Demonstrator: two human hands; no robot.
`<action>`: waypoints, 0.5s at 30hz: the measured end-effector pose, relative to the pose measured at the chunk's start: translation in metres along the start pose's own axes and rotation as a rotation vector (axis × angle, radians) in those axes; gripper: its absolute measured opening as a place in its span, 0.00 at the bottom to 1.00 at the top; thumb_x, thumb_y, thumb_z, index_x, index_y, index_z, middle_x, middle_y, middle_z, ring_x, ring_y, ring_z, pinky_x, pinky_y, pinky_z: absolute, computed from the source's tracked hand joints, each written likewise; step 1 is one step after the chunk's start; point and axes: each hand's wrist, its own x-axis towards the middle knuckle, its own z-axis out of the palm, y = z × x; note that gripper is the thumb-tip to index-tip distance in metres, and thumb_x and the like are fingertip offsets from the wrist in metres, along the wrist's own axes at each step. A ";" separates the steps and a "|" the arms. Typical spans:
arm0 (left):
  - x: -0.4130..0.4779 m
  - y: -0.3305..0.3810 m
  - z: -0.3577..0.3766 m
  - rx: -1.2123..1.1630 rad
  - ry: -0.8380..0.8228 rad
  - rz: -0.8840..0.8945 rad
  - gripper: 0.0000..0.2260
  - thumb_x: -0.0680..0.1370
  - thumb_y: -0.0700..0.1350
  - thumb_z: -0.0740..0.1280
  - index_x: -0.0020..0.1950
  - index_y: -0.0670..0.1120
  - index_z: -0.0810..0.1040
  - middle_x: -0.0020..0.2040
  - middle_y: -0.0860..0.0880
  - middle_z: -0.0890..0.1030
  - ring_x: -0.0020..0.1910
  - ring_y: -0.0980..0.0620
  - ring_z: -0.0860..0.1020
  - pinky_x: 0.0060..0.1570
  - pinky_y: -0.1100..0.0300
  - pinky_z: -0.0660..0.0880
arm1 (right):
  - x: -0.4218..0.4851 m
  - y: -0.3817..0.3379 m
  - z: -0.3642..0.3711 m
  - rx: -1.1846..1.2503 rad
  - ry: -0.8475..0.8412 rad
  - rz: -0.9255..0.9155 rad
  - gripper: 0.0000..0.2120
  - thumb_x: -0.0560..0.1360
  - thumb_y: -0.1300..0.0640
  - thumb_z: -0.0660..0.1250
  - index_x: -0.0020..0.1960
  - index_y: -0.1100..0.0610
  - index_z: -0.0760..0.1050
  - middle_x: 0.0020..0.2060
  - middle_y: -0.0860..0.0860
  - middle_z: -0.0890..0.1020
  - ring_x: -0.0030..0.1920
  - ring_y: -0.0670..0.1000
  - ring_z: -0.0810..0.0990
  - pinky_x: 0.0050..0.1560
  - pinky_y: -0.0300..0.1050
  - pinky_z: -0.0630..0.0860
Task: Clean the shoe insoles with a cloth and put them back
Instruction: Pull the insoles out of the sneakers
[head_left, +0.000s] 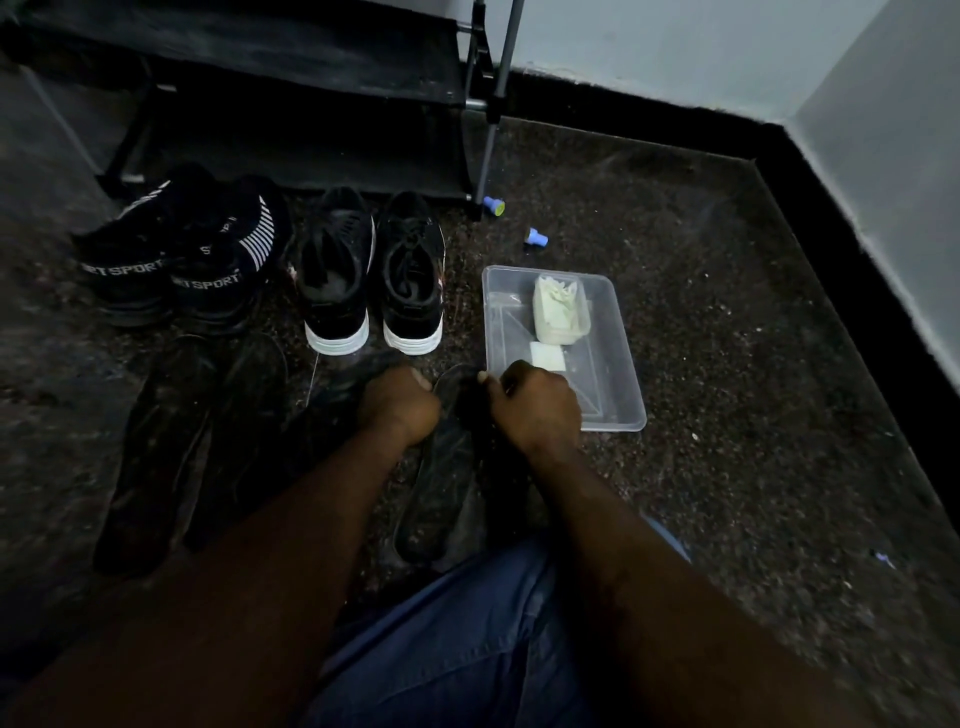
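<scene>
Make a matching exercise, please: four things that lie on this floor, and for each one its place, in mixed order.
Things:
1. white-soled shoes
2. clear tray
3. two loose insoles
4. blue caps

Places:
A. near the rack's leg
B. on the left, in front of the SPORT shoes
C. between the SPORT shoes and the clear tray
D. right of the white-soled shoes

Pairs: 1-C, 2-D, 3-B, 4-A

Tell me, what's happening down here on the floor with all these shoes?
A person on the floor is working on a dark insole. The right hand pinches its far end; the left hand is curled beside it, too dark to tell round what. Two more insoles lie to the left, near two pairs of shoes.
</scene>
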 end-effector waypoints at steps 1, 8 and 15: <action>0.001 -0.001 0.001 0.027 -0.017 0.002 0.09 0.75 0.48 0.72 0.53 0.47 0.86 0.58 0.45 0.86 0.59 0.42 0.82 0.61 0.51 0.79 | 0.000 0.000 0.000 0.003 -0.016 0.005 0.22 0.78 0.34 0.62 0.50 0.52 0.80 0.46 0.56 0.84 0.48 0.60 0.83 0.51 0.52 0.81; 0.002 -0.008 0.003 0.032 -0.047 0.006 0.07 0.73 0.48 0.74 0.47 0.48 0.88 0.49 0.45 0.87 0.52 0.43 0.84 0.55 0.53 0.81 | 0.001 0.001 0.002 0.028 -0.040 0.035 0.22 0.78 0.33 0.62 0.51 0.51 0.81 0.48 0.56 0.85 0.49 0.60 0.83 0.52 0.53 0.81; -0.006 -0.006 0.011 -0.161 0.029 -0.033 0.09 0.72 0.47 0.76 0.41 0.49 0.76 0.47 0.45 0.85 0.49 0.42 0.84 0.54 0.49 0.82 | 0.001 0.000 0.002 0.065 -0.068 0.055 0.21 0.78 0.34 0.63 0.53 0.51 0.80 0.49 0.57 0.84 0.50 0.60 0.83 0.54 0.53 0.80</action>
